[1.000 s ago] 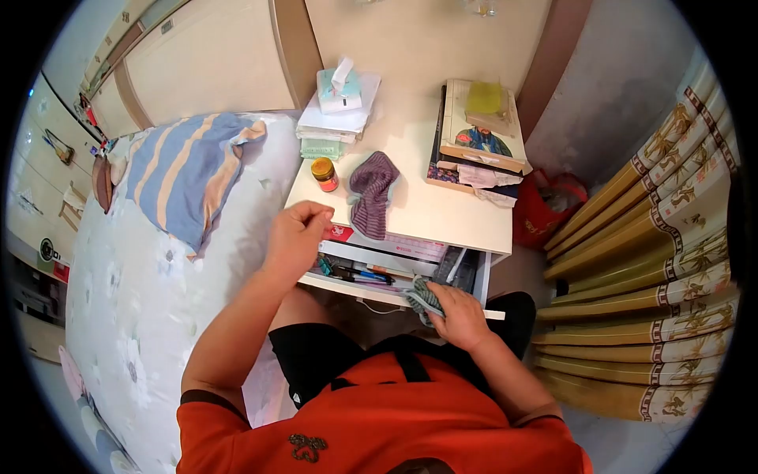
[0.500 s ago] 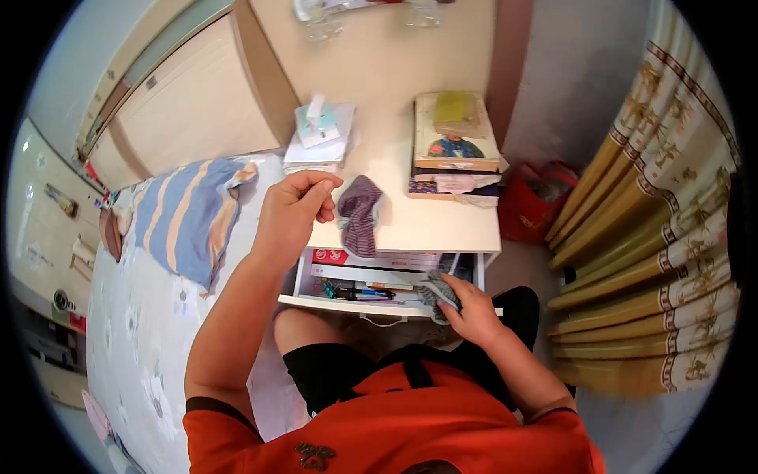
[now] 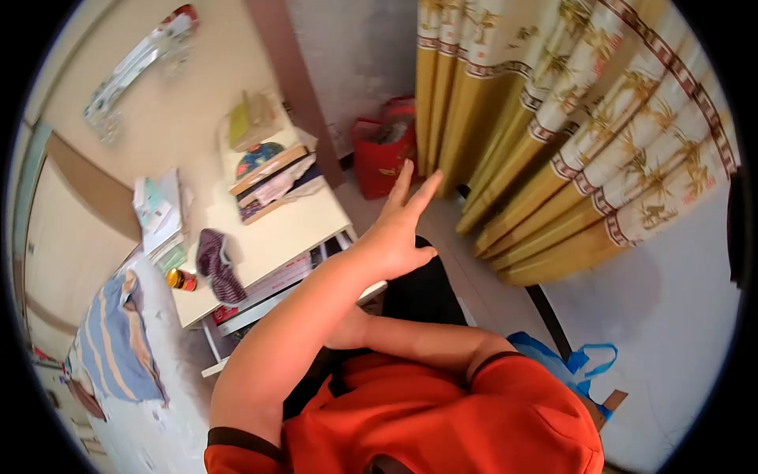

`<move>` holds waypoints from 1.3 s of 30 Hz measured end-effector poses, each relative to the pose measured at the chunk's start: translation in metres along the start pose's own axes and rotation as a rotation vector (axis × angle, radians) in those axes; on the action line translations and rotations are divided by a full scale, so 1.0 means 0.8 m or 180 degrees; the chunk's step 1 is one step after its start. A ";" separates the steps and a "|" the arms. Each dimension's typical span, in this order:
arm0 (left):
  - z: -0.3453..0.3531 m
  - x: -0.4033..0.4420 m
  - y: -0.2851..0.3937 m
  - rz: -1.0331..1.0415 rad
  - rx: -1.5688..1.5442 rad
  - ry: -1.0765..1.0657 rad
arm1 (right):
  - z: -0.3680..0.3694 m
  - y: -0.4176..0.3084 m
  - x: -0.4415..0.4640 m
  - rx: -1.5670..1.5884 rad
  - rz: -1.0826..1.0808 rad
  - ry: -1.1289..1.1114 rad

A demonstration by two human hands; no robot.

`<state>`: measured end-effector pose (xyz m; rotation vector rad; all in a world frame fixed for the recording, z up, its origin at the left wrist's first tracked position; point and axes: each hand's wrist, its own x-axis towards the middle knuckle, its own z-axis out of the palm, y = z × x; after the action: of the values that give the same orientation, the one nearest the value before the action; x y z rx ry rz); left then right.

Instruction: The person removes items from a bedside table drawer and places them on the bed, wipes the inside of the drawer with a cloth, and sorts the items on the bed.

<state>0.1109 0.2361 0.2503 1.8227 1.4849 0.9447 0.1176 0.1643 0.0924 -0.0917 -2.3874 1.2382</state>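
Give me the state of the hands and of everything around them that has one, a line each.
Left hand: spread open, nothing visible in it
Right hand: partly hidden behind the left forearm; grip unclear
Drawer: pulled open
Striped sock: lying loose
Jar: lid on
Books: stacked
Curtain: hanging in folds

A sock [image 3: 218,267] lies at the front edge of the counter [image 3: 276,246], a jar [image 3: 181,280] just left of it. Farther back, a paper stack [image 3: 167,235] bears a tissue pack [image 3: 151,201] on the left; a book pile [image 3: 267,178] sits right. A drawer [image 3: 211,338] juts out below. Left lies the bed [image 3: 162,316]; right, a bag [image 3: 374,170], then the curtain [image 3: 545,118].
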 end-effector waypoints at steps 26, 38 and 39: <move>-0.056 -0.310 -0.147 -0.1379 0.2538 0.0650 | -0.104 0.101 0.034 0.0421 0.1613 0.2141; -0.043 -0.315 -0.171 -0.1299 0.2507 0.0620 | -0.067 0.252 0.057 0.2618 0.2581 0.1610; -0.042 -0.314 -0.172 -0.1322 0.2540 0.0633 | -0.092 0.199 0.037 0.2388 0.2696 0.1314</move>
<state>-0.0234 0.0174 0.1198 1.8099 2.4924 0.3386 0.0988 0.3231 0.0137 -1.0710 -1.4027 2.1341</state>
